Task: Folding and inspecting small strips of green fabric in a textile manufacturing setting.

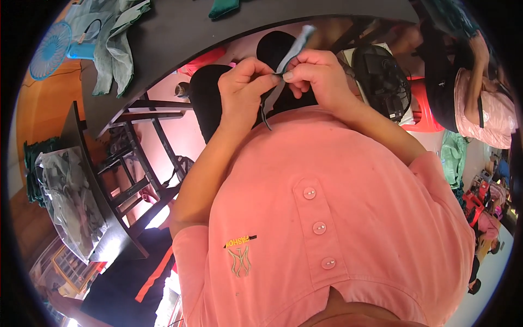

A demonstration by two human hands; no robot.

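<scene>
In front of my chest, both hands meet over my lap. My left hand (246,90) pinches a narrow dark strip between thumb and forefinger, and a thin dark end (266,115) hangs below it. My right hand (320,79) is closed beside it, thumb and forefinger pressed on the same strip. From the right fingers a blue-grey fabric strip (297,48) sticks up and away from me. Whether the dark and blue-grey parts are one piece cannot be seen, as the fingertips cover the join.
A dark table (180,41) curves ahead, bearing pale sheer fabric (114,52) and a blue fan (52,50). Green cloth (223,7) lies at its far side. On the right are a black bag (381,82), a red stool (424,106) and another person's arm (474,92).
</scene>
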